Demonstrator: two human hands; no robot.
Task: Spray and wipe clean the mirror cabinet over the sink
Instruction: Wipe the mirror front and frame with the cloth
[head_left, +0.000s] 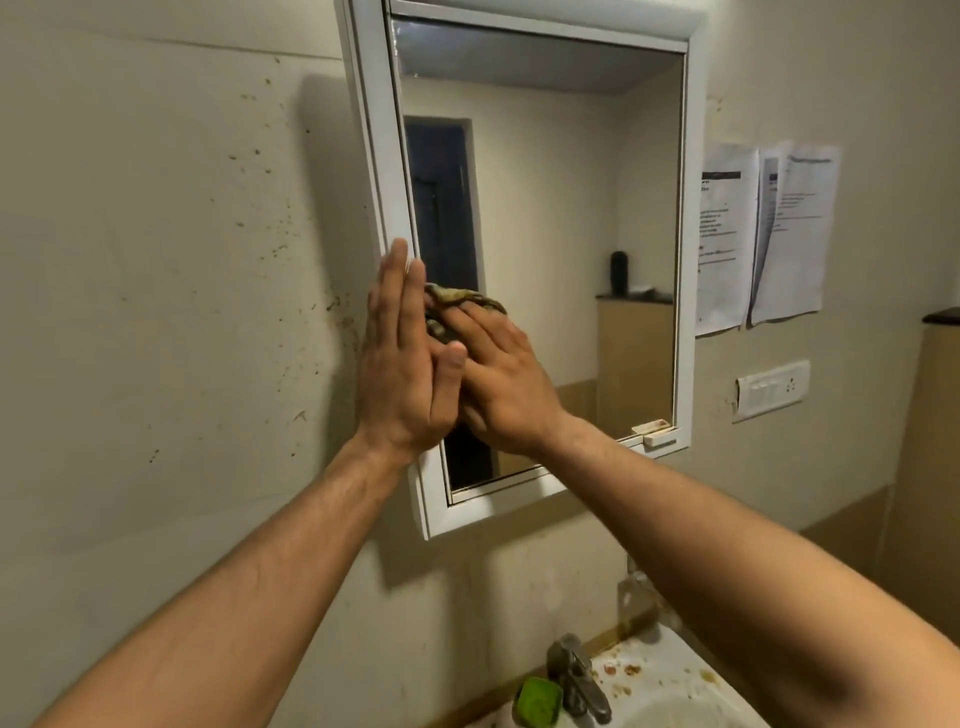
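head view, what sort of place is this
Most likely a shared washroom: a mirror cabinet hangs on the wall over a stained sink with a tap, and printed notices are stuck up beside it.

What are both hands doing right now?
Left hand: open, flat against the cabinet frame.
Right hand: open, pressing a cloth on the mirror.

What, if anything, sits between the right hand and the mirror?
Only the wiping cloth, pressed by the right hand against the mirror near its left edge. The left hand rests beside it, not in the way.
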